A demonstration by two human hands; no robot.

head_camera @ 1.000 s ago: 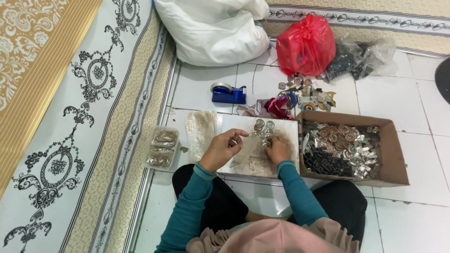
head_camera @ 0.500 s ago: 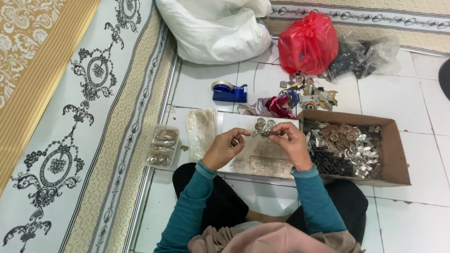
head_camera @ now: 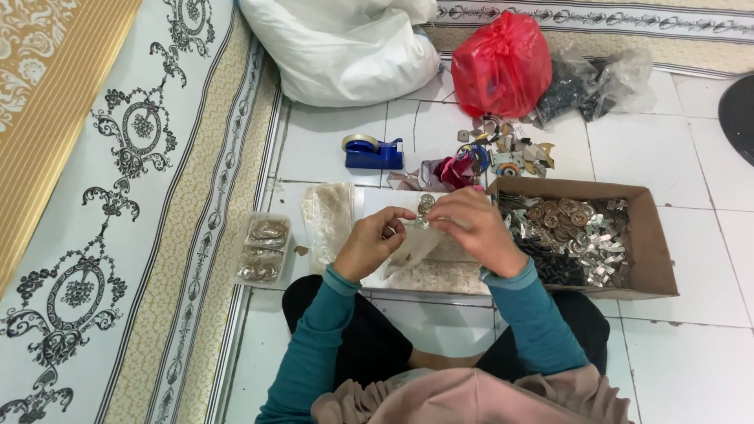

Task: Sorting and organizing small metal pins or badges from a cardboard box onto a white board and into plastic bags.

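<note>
My left hand [head_camera: 375,242] and my right hand [head_camera: 473,228] meet over a white board [head_camera: 440,267] on the floor in front of my lap. Both pinch a small clear plastic packet [head_camera: 414,242] with a small metal piece at its top edge. A few round metal pieces [head_camera: 425,203] lie on the board just beyond my fingers. Right of my right hand stands an open cardboard box [head_camera: 656,259] filled with many small metal parts [head_camera: 569,232].
A clear plastic tray [head_camera: 263,250] of round metal pieces and a stack of clear bags [head_camera: 330,216] lie to the left. Beyond are a blue tape dispenser [head_camera: 373,151], loose scraps [head_camera: 506,153], a red bag [head_camera: 503,67], a white sack [head_camera: 345,51] and a patterned mat [head_camera: 118,196].
My right hand has lifted from the board and moved up and left to meet my left hand. Both now hold the small packet higher over the board.
</note>
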